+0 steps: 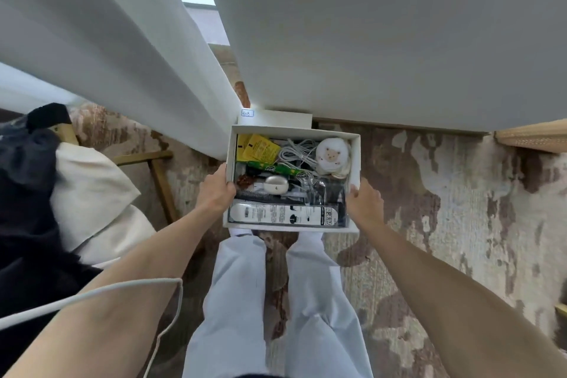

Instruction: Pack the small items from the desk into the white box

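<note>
We're looking down at a worn rug (445, 193), patchy beige and reddish brown. White curtains (107, 49) hang on the left with daylight coming through the gap between them. A big white wall (383, 34) fills the top right. A wooden folding chair (159, 175) sits left with a cream cushion (95, 193).

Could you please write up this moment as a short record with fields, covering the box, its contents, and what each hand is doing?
container: white box, open, no lid on it, held above a patterned rug
left hand: grips the box's left wall
right hand: grips the box's right wall
contents, far side: yellow packets, coiled white cable, round sheep-face item
contents, middle: green tube, pale earbud case
contents, near side: black-and-white package, lying lengthwise
fill level: nearly full
</note>
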The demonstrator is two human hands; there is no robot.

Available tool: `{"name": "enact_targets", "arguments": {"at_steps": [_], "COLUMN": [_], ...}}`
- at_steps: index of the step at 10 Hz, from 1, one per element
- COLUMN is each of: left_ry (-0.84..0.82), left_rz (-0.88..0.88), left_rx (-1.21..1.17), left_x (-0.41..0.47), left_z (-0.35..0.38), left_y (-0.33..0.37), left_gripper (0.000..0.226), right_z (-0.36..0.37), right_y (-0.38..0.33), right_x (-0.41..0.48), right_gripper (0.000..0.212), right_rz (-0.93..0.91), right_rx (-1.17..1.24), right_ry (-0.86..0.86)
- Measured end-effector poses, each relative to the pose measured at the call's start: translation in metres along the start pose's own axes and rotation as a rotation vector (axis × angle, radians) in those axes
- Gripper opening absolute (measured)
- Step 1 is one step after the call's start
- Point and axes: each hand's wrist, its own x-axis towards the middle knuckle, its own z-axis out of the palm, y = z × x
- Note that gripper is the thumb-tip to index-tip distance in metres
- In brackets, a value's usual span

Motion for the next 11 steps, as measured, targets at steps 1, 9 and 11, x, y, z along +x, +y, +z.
{"name": "enact_targets", "arguments": {"at_steps": [1, 9, 11], "left_ry": [0.005, 0.119, 0.102], "left_rz": [0.036, -0.095, -0.042], "left_rx": [0.014, -0.016, -0.182], "left_x": [0.047, 0.238, 0.226], "left_z": [0.016, 0.082, 0.064], "left_y": [-0.011, -0.065, -0.059], "left_gripper": [0.033, 0.03, 0.039], "right_z": [0.034, 0.155, 0.13], "right_y": [-0.004, -0.065, -0.061], "right_x": [0.034, 0.202, 0.191], "right_gripper": [0.033, 0.033, 0.03], "right_rz": [0.038, 0.14, 0.136], "right_rx": [0.038, 0.113, 0.141], "right_ry": [0.014, 0.073, -0.09]}}
